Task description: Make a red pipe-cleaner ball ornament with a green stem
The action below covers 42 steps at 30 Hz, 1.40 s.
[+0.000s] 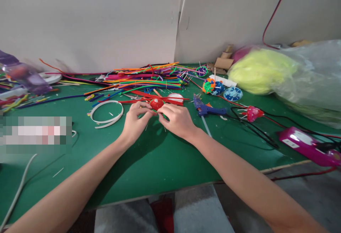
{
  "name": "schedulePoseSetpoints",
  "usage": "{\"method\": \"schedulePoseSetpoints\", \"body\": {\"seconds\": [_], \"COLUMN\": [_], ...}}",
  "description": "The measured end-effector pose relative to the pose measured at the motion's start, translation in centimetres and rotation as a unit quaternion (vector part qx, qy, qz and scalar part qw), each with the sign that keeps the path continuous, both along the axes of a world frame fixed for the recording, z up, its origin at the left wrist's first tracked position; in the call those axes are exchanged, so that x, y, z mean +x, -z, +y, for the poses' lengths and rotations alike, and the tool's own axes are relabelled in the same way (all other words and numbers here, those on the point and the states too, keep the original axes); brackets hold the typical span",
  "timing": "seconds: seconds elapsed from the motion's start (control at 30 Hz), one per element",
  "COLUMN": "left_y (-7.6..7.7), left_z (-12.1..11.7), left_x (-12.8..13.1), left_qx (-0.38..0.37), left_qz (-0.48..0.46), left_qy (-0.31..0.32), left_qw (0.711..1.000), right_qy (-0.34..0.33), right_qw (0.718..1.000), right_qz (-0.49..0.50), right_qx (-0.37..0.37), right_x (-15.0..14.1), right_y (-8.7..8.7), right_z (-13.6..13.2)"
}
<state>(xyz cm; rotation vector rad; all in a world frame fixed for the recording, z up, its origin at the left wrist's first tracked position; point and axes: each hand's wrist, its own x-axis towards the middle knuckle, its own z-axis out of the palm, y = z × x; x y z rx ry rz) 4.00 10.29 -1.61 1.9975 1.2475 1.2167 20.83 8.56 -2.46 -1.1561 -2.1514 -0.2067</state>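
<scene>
Over the middle of the green table, a small red dome-shaped piece (156, 104) with pale spots sits between my two hands. My left hand (137, 121) is closed, thumb and fingers pinching the left side of its near edge. From the other side, my right hand (177, 119) pinches the same edge with closed fingers. A bit of green shows at the rim by the fingertips, and thin white pins stick out below. Fingers hide the rest of the underside. Red pipe cleaners (133, 101) and a round white-faced piece (176, 98) lie just behind my hands.
Piled pipe cleaners (149, 82) lie along the wall. At left are a white strip coil (92, 112) and a purple tape dispenser (29, 76). To the right lie a blue glue gun (210, 110), decorated domes (233, 93), a magenta power strip (303, 146), cables and plastic bags (314, 80).
</scene>
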Motion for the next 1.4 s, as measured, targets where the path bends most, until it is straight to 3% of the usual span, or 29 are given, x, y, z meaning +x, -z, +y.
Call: {"method": "schedulePoseSetpoints", "body": {"seconds": [0.2, 0.63, 0.8, 0.97, 1.2, 1.4], "left_y": [0.19, 0.28, -0.06, -0.05, 0.5, 0.6], "left_z": [0.28, 0.23, 0.12, 0.18, 0.54, 0.67], "left_x": [-0.13, -0.43, -0.43, -0.45, -0.39, -0.46], "left_qx": [-0.022, 0.178, 0.179, 0.201, 0.151, 0.162], "left_qz": [-0.015, 0.102, 0.096, 0.123, 0.078, 0.086], "left_qy": [-0.004, 0.012, 0.009, -0.048, 0.008, 0.022], "left_qw": [1.0, 0.979, 0.979, 0.971, 0.985, 0.983], "right_qy": [-0.012, -0.03, -0.026, -0.03, 0.004, -0.009], "right_qw": [1.0, 0.999, 1.0, 0.999, 0.999, 0.999], "right_qz": [0.002, 0.008, 0.005, 0.0, -0.015, -0.01], "right_qx": [-0.001, 0.01, 0.015, 0.017, 0.034, 0.03], "right_x": [0.19, 0.44, 0.3, 0.17, -0.28, -0.29], "right_y": [0.03, 0.22, 0.22, 0.34, 0.63, 0.67], "right_z": [0.01, 0.37, 0.39, 0.33, 0.5, 0.68]}}
